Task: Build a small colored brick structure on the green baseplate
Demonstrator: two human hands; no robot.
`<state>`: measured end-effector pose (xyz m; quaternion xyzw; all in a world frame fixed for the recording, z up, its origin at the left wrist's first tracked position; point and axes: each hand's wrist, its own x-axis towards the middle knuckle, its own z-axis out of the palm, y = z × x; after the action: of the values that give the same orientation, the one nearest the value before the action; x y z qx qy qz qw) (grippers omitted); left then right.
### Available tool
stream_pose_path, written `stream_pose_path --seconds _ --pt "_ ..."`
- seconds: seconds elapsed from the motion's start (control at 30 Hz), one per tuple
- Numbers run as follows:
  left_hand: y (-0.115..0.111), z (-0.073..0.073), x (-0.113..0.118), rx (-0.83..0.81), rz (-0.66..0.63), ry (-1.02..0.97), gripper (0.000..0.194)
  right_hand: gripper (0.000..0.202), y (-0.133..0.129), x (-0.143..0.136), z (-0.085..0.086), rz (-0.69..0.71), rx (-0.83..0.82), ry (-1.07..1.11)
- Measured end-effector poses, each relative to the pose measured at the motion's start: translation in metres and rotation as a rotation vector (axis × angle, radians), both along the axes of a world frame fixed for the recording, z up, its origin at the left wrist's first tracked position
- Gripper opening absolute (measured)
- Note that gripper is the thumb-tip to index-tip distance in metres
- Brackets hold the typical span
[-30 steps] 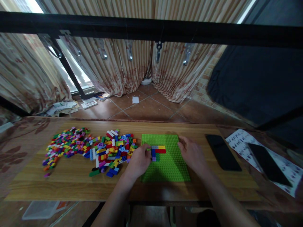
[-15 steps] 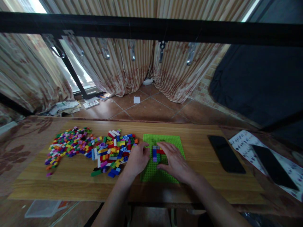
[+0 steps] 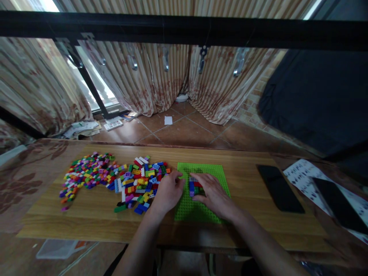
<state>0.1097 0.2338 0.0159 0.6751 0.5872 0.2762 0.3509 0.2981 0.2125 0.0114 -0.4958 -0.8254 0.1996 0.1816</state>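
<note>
in the head view, a flat, square, bright-green studded plastic baseplate (image 3: 212, 170) lies on a brown wood-grain tabletop (image 3: 241, 172), a small cluster of blue, purple, red and green plastic bricks (image 3: 192, 188) sitting on its middle. the person's right hand (image 3: 212, 191) arches over the right part of the baseplate, thumb and fingers parted about the cluster; whether they touch it cannot be told. the left hand (image 3: 170, 190) is at the baseplate's left edge, fingers curled in toward the thumb; whether a brick is pinched there cannot be made out. just left of the baseplate spreads a heap of larger mixed-colour plastic bricks (image 3: 139, 184), and farther left a heap of smaller multicoloured bricks (image 3: 89, 172). well to the right of the baseplate lies a black, flat, rectangular device (image 3: 279, 188).

the bricks look light, stiff and smooth, hardly fragile, though small enough to slip from the fingertips; opposite side walls, below the studs, seem the best hold. the baseplate appears thin and light, likely to slide unless steadied at an edge.
</note>
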Motion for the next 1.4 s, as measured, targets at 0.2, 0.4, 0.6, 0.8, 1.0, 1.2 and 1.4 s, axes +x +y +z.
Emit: stream_pose_path --seconds 0.2,0.4,0.6,0.8,1.0,1.2,1.4 --pt "0.005 0.000 -0.013 0.082 0.031 -0.219 0.018 0.075 0.001 0.004 -0.005 0.002 0.015 -0.007" --pt "0.014 0.019 -0.042 0.096 0.386 -0.625 0.030 0.067 0.002 0.006 -0.001 0.002 0.098 0.007" --pt "0.015 0.033 -0.055 0.147 0.562 -0.712 0.028 0.038 -0.009 -0.014 0.006 0.003 0.195 0.043" --pt "0.015 0.033 -0.055 0.168 0.599 -0.761 0.027 0.033 -0.028 -0.051 0.004 0.135 0.190 0.056" --pt "0.014 0.037 -0.064 0.218 0.647 -0.792 0.026 0.032 -0.036 -0.071 0.004 0.246 0.158 0.106" --pt "0.013 0.039 -0.070 0.212 0.667 -0.813 0.024 0.033 -0.039 -0.077 -0.001 0.240 0.161 0.083" --pt "0.011 0.041 -0.072 0.206 0.677 -0.818 0.023 0.033 -0.040 -0.084 -0.005 0.280 0.145 0.068"
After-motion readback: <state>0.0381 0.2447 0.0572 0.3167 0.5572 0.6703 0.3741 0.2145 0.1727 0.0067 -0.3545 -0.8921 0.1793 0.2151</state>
